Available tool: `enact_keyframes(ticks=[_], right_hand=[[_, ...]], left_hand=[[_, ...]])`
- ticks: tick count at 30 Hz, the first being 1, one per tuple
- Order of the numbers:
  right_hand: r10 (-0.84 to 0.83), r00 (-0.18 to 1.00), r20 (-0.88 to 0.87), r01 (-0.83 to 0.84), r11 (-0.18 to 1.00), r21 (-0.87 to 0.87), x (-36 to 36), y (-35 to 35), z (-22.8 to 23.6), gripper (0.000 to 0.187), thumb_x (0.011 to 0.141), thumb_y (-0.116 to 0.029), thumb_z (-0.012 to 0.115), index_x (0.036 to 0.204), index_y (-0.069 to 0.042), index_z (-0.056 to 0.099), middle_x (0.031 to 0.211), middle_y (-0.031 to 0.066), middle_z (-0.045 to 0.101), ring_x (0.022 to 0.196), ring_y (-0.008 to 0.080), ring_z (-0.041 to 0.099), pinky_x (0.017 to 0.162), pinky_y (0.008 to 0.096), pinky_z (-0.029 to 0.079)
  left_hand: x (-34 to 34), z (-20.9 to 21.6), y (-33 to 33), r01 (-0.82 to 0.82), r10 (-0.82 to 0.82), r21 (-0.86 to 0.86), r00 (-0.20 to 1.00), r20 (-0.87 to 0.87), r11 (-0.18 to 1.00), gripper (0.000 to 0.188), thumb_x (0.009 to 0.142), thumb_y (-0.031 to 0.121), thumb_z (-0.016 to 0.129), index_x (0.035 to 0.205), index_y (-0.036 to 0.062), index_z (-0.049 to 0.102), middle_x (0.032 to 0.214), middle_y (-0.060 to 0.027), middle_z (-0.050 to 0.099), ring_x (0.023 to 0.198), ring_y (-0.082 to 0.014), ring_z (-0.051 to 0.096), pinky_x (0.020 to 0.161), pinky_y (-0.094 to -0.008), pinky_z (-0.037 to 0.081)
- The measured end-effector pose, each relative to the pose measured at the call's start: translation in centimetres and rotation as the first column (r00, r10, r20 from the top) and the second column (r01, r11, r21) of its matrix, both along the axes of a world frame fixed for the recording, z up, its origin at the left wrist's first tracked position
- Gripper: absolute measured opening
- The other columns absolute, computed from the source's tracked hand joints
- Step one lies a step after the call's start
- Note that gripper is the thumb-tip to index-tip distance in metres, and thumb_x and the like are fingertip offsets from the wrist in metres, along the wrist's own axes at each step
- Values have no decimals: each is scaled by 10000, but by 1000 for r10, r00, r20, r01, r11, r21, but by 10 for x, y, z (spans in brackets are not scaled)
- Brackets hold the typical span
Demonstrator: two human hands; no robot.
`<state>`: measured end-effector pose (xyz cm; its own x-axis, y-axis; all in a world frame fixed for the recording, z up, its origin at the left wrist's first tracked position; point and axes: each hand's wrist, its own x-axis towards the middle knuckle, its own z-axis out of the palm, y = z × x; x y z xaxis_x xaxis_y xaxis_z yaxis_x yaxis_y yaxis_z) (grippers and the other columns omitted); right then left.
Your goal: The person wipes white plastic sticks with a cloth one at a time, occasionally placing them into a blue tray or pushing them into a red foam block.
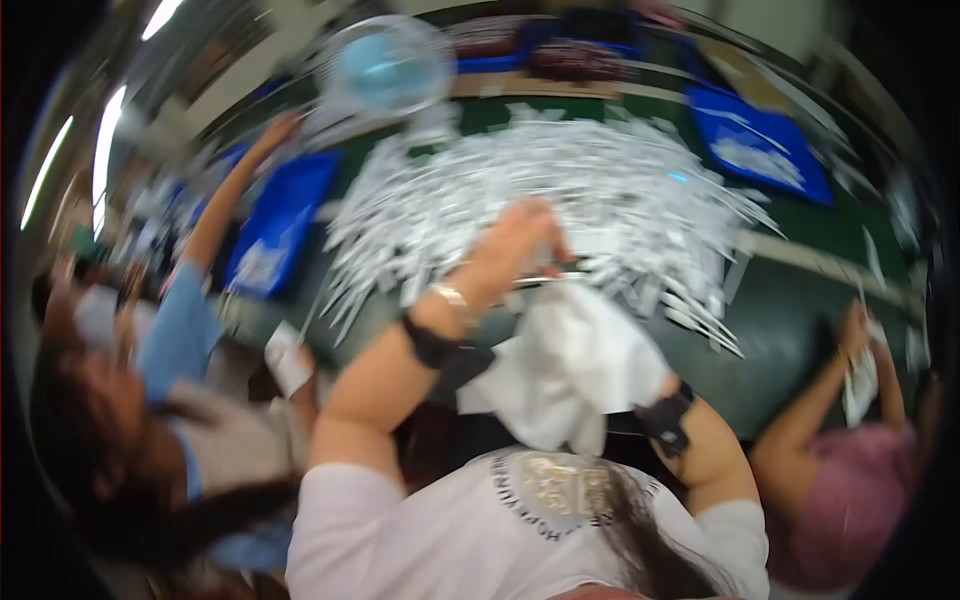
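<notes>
My left hand (520, 245) reaches forward over the near part of a wide heap of thin, long white pieces (620, 200). Its fingers bend downward, but motion blur hides whether they grip anything; a slim piece lies just below the fingertips. A crumpled white cloth (575, 350) hangs in front of my chest, at the end of my right forearm. My right hand is wrapped in or behind that cloth, which it holds up, and its fingers are hidden. Dark bands (665, 415) circle both forearms, and a light bracelet (455, 300) sits on my left wrist.
The heap lies on a dark green table (700, 370). Blue trays with white pieces stand left (280, 225) and right (765, 150). A round fan (385, 65) is at the back. Co-workers sit close on the left (180, 340) and right (850, 480), their arms over the table.
</notes>
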<state>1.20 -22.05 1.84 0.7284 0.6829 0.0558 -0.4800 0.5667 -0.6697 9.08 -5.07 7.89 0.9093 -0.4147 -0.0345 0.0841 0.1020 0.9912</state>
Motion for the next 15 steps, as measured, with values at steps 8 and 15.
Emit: enact_keyframes(ticks=[8, 15], right_hand=[[-5, 811, 585, 126, 978, -167, 6, 6, -24, 358, 821, -29, 448, 1166, -2, 357, 1010, 46, 458, 902, 135, 481, 885, 254, 370], [428, 900, -88, -277, 716, 640, 8, 7, -53, 217, 837, -45, 418, 1052, -12, 419, 931, 27, 476, 831, 116, 491, 826, 221, 386]], left_hand=[[124, 32, -130, 499, -439, 322, 865, -242, 805, 165, 807, 186, 532, 912, 71, 476, 778, -42, 530, 624, -109, 503, 466, -213, 418], [217, 1, -293, 340, -499, 690, 866, 35, 638, 119, 726, 120, 564, 799, 35, 526, 676, -56, 551, 516, -139, 512, 456, -255, 429]])
